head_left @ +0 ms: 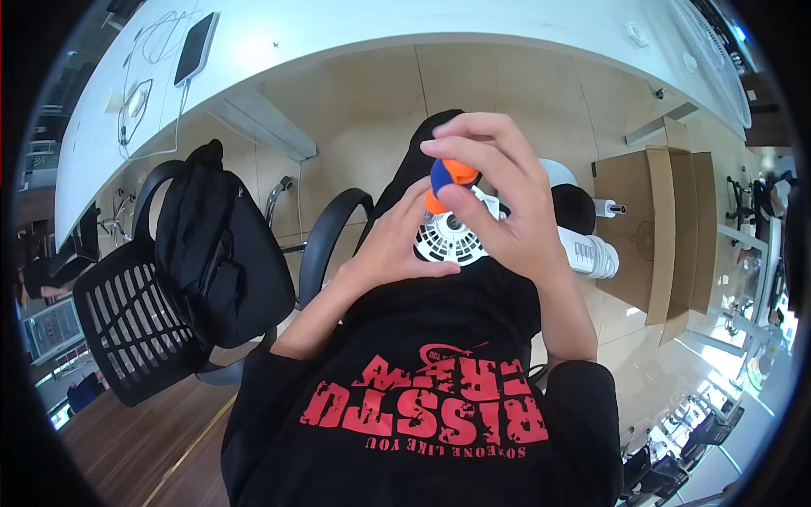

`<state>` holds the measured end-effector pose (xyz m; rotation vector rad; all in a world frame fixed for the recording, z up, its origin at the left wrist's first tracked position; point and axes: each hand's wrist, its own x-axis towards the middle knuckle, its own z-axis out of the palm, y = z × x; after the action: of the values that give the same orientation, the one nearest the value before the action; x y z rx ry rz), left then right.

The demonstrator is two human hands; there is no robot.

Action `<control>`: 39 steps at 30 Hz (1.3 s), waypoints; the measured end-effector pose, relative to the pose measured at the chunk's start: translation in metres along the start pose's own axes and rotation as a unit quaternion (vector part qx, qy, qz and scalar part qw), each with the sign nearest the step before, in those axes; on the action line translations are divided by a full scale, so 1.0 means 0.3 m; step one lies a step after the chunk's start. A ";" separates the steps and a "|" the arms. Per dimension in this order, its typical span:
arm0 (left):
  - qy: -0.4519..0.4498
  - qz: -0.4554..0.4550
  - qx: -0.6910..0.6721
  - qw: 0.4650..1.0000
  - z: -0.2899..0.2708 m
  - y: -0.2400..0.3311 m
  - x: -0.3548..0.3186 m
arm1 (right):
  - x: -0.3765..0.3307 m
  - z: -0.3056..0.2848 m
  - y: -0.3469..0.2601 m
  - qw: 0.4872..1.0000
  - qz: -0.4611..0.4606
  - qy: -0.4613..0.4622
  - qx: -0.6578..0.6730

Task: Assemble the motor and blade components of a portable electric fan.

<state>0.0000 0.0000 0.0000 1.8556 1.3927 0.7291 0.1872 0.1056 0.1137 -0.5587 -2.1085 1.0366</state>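
One white disc (452, 242) (partly behind fingers (473, 213))

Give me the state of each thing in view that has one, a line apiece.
Left hand: curled around the white slotted part.
Right hand: closed on the orange-and-blue piece.
White slotted part: held, slotted face visible.
Orange-and-blue piece: gripped, partly hidden.
Phone: on the table, plugged in, screen dark.
Cardboard box: open, flaps out.
Backpack: resting on the mesh chair.
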 end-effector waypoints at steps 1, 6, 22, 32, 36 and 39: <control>0.010 0.008 -0.011 1.000 0.006 0.005 0.011 | 0.003 -0.013 -0.001 1.000 -0.027 0.003 0.004; -0.016 0.011 -0.009 1.000 0.008 0.008 0.007 | -0.002 -0.036 -0.045 0.998 -0.035 0.012 0.054; -0.122 0.111 -0.063 0.984 0.067 0.035 0.197 | -0.133 -0.101 -0.051 0.986 -0.012 0.167 0.015; -0.194 0.146 -0.074 0.967 0.100 0.060 0.293 | -0.205 -0.101 0.000 0.972 0.085 0.219 -0.018; -0.174 0.180 -0.080 0.965 0.104 0.055 0.302 | -0.196 -0.107 -0.022 0.969 0.026 0.246 -0.012; -0.194 0.151 -0.095 0.965 0.099 0.039 0.297 | -0.197 -0.104 -0.006 0.973 0.054 0.222 0.026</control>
<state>0.0533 0.0779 -0.0059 1.9468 0.7772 0.5795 0.2492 0.0823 0.1044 -0.8042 -1.6680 0.9203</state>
